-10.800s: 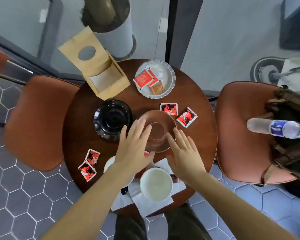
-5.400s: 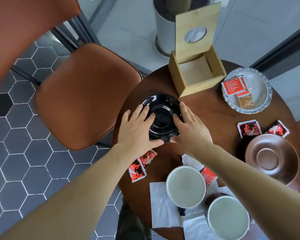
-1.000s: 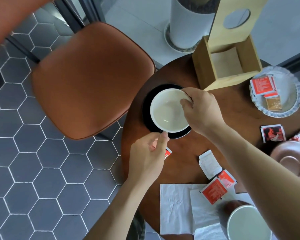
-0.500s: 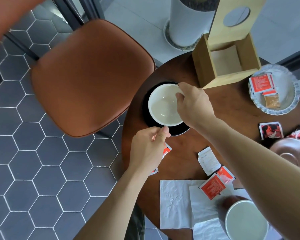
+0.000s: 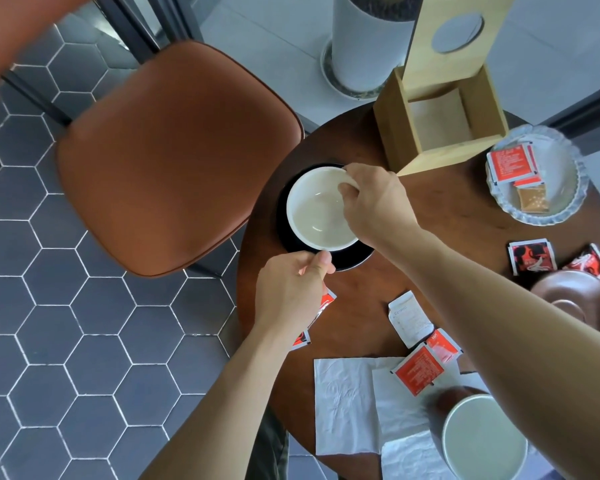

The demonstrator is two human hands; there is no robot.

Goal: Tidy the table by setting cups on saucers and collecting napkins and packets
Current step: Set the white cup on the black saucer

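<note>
Nearest, a second white cup (image 5: pixel 485 438) stands on the napkins (image 5: pixel 347 407) at the close edge of the round bench (image 5: pixel 361 292), partly behind the right forearm. Red packets (image 5: pixel 420 372) and one white packet (image 5: pixel 409 320) lie just beyond the napkins. Two more packets (image 5: pixel 321 306) lie under the left hand (image 5: pixel 288 292), mostly hidden.

The left hand has its fingers pinched together at the near rim of the cup (image 5: pixel 321 209), where the handle seems to be; the handle itself is hidden, so I cannot tell exactly what they grip. The right hand (image 5: pixel 374 202) holds the cup's far rim, fingers (image 5: pixel 347 183) curled over the edge. The cup sits on the black saucer (image 5: pixel 355 258), at the bench's left side.

To the right, a brown saucer (image 5: pixel 575 299) lies near two dark packets (image 5: pixel 530 256). Farther off stand an open wooden box (image 5: pixel 440 126) and a glass dish (image 5: pixel 568 188) with packets in it. A brown chair (image 5: pixel 174 150) stands to the left on the hexagon-tiled floor (image 5: pixel 49 306).
</note>
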